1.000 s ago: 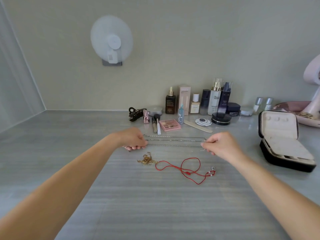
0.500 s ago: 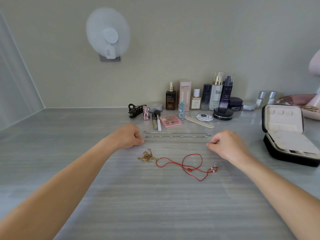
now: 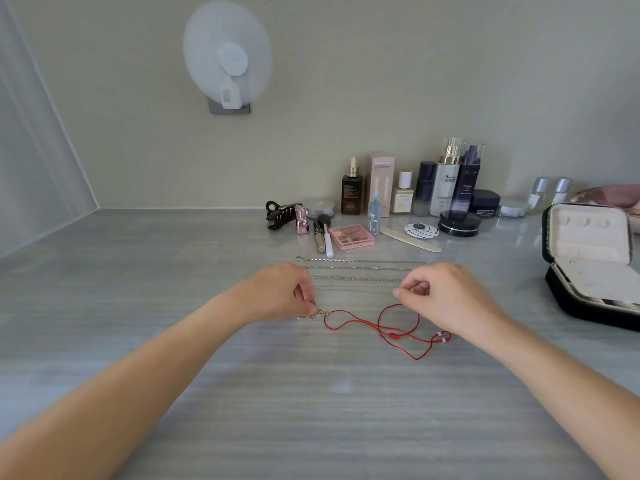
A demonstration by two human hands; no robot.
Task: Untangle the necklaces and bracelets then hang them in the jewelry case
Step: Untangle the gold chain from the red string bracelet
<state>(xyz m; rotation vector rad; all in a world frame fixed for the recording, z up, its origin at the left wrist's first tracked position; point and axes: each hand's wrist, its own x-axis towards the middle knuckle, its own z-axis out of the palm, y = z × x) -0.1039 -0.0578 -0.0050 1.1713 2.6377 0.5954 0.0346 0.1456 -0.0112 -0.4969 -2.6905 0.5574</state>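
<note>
Red cord bracelet (image 3: pixel 381 327) lies looped on the grey surface (image 3: pixel 173 271), knotted at its left end into a small gold chain (image 3: pixel 313 314). The left hand (image 3: pixel 277 292) pinches that gold tangle; the right hand (image 3: pixel 446 296) pinches the cord's upper loop. Pulling apart too hard would likely tighten the knot. Silver chains (image 3: pixel 360 270) lie straight just behind; the open jewelry case (image 3: pixel 588 265) well right shows no jewelry inside

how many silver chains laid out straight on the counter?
4, in parallel rows between the hands: thin silver chain farthest back, second, third, and a faint nearest one. Their ends hide behind the hands, so some rows could be one doubled chain.
</note>
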